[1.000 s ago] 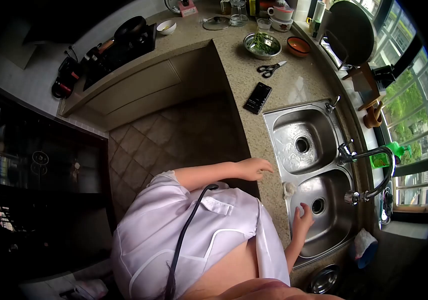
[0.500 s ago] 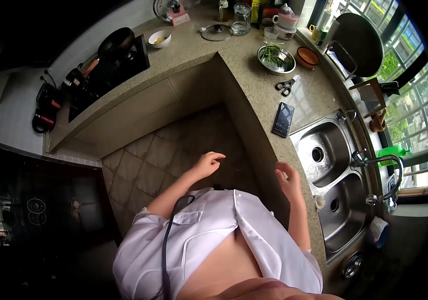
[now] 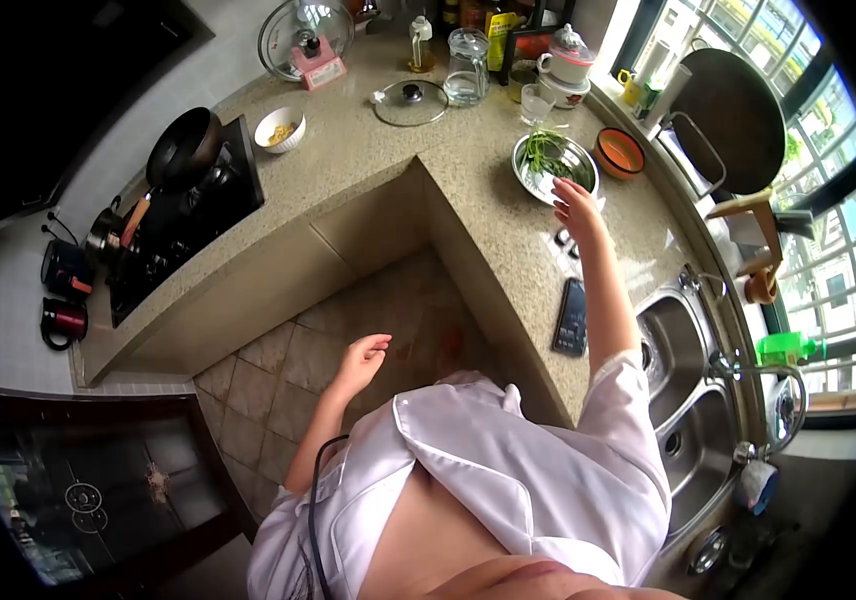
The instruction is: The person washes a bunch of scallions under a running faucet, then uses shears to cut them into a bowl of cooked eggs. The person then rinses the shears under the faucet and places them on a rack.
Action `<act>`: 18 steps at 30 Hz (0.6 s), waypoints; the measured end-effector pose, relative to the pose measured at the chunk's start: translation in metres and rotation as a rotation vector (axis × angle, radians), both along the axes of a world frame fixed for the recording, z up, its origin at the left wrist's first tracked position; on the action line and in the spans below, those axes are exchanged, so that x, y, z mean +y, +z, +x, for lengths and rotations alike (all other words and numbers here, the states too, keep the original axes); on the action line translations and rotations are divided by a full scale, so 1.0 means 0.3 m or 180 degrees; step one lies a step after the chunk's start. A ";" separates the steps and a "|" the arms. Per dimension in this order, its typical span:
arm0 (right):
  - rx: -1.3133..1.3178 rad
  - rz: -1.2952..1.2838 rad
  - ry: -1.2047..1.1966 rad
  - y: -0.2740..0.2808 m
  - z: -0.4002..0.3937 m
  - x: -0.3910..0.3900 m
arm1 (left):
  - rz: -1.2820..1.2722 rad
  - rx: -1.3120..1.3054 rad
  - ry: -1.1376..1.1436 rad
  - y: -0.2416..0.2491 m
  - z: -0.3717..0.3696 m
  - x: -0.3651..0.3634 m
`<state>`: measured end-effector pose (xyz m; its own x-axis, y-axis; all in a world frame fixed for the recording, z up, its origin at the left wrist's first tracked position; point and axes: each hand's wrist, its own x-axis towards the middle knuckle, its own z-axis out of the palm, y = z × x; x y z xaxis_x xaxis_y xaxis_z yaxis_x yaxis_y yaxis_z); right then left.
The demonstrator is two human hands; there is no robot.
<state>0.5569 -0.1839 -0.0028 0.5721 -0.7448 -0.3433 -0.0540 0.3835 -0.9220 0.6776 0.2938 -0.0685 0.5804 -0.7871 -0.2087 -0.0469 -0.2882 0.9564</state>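
My right hand (image 3: 576, 210) is stretched out over the counter, its fingers extended and empty, with the fingertips right at the near rim of a steel bowl (image 3: 584, 178). Green leafy stalks (image 3: 545, 152) lie inside that bowl. Partly hidden under the hand and wrist are black-handled scissors (image 3: 565, 240). A phone (image 3: 570, 318) lies on the counter beside my right forearm. Low over the floor hangs my left hand (image 3: 360, 364), fingers loosely bent, holding nothing. An orange bowl with a dark rim (image 3: 619, 153) stands just right of the steel bowl.
A double sink (image 3: 676, 335) with a tap (image 3: 798, 385) lies to the right. Along the back of the counter (image 3: 468, 200) stand a glass lid (image 3: 411, 102), a glass jug (image 3: 467, 68) and a white bowl of food (image 3: 280, 130). At left, a wok (image 3: 185, 150) sits on the stove.
My right hand has moved from beside the counter edge forward to the steel bowl. My left hand has shifted left and slightly down. The view has moved closer to the counter.
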 end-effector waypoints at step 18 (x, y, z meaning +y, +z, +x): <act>0.2469 -0.0907 -0.1500 -0.211 0.598 -0.341 | 0.0646 0.0407 -0.0857 0.063 0.500 -0.719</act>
<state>0.7364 -0.2862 -0.0663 -0.1197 -0.9551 -0.2709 -0.5874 0.2881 -0.7563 0.8276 0.0780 -0.0496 0.3169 -0.8434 -0.4339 -0.0307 -0.4664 0.8840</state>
